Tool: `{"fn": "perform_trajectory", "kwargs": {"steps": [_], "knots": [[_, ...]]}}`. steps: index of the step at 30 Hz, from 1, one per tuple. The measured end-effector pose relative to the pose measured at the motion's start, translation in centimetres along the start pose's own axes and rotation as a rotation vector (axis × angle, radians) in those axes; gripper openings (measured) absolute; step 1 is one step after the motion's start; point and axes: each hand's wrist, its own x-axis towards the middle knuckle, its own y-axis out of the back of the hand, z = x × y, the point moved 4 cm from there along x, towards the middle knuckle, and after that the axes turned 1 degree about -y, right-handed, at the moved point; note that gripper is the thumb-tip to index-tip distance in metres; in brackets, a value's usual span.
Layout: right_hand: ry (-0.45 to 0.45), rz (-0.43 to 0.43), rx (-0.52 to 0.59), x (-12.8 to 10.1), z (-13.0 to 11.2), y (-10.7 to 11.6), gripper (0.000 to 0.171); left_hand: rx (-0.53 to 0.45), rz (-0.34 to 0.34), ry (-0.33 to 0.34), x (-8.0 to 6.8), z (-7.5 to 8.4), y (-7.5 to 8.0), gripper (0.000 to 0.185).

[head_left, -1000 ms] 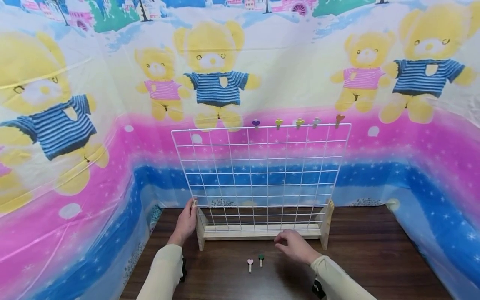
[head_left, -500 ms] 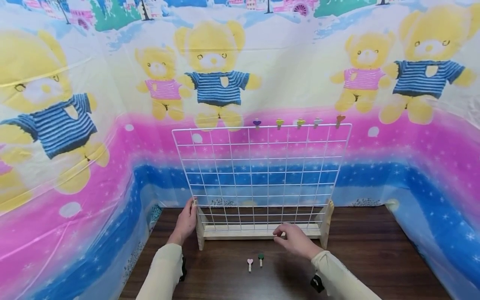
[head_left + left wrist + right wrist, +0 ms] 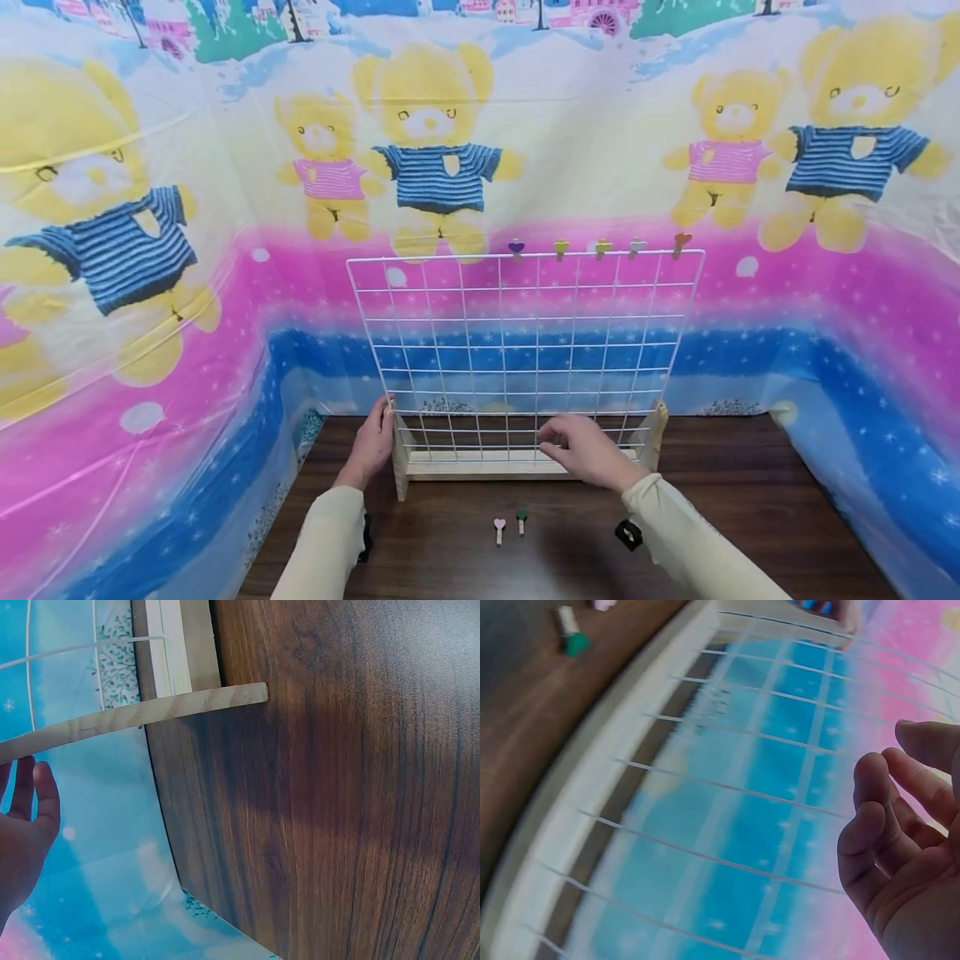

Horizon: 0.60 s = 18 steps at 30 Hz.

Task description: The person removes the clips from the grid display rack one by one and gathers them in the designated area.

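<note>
Head view, left hand: the left hand (image 3: 372, 442) rests flat against the left wooden foot (image 3: 400, 467) of the wire grid (image 3: 525, 350), fingers straight and released, likely to steady the stand; nothing is grasped.
Head view, right hand: the right hand (image 3: 588, 450) hangs in front of the lowest rows of the grid, fingers loosely bent and empty; it touches no wire that I can make out.
Head view, grid: white wire mesh, upright, slotted into a pale wooden base between the two hands; five small heart-topped pegs (image 3: 597, 247) are clipped along its top bar, well above the right hand.
Head view, loose pegs: a pink-heart peg (image 3: 499, 528) and a green peg (image 3: 521, 519) lie on the dark wooden table (image 3: 750, 517), nearer the person than the right hand and just to its left.
Left wrist view: the palm and straight fingers (image 3: 34, 799) lie just beside the wooden foot (image 3: 135, 714); the hand is relaxed, holding nothing.
Right wrist view: curled, empty fingers (image 3: 874, 825) sit close before the blurred white wires (image 3: 727, 787); the green peg (image 3: 570, 634) lies on the table, well apart.
</note>
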Motion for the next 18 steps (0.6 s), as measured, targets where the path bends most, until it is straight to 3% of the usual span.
{"fn": "perform_trajectory", "kwargs": {"steps": [6, 13, 18], "knots": [[0.04, 0.072, 0.029, 2.2, -2.2, 4.1, 0.013, 0.009, 0.009, -0.011, -0.1, 0.0, 0.0, 0.04], [0.184, 0.245, -0.005, 5.4, -6.4, 10.8, 0.016, 0.025, 0.022, -0.021, -0.1, -0.1, 0.0, 0.039], [0.262, 0.395, 0.061, 7.5, -9.0, 14.6, 0.018, 0.035, 0.033, -0.031, -0.1, -0.1, 0.1, 0.039]]}}
